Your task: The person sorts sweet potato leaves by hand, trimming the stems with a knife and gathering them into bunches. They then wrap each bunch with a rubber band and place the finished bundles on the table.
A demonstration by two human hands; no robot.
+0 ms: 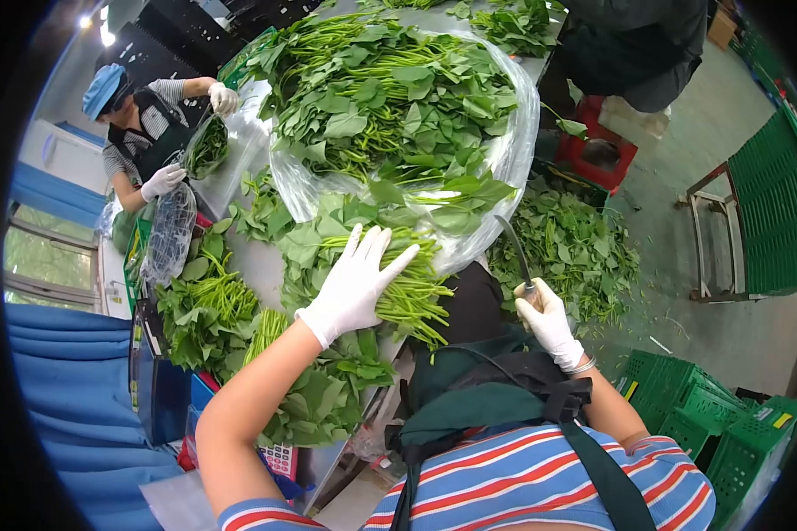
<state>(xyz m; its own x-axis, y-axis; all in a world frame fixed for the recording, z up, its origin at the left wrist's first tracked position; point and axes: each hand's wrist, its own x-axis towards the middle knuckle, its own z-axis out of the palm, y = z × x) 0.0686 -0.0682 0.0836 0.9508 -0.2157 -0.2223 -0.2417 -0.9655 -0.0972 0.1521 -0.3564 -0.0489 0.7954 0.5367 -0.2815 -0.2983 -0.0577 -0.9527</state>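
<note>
My left hand (356, 281), in a white glove, lies with its fingers spread on a bunch of green stems (412, 288) at the table's near edge. My right hand (545, 320), also gloved, is wrapped round the handle of a curved sickle (516, 248), whose blade points up and to the left. Beyond my hands a large heap of leafy greens (390, 97) lies on clear plastic sheeting (521, 115). More bunches (204, 305) lie to the left of my left hand.
At the upper left a co-worker (146, 124) in a blue cap holds a bag of greens (206, 146). Cut leaves (576, 248) are piled on the right, near a red stool (598, 150). Green crates (682, 398) stand lower right, a green rack (762, 203) far right.
</note>
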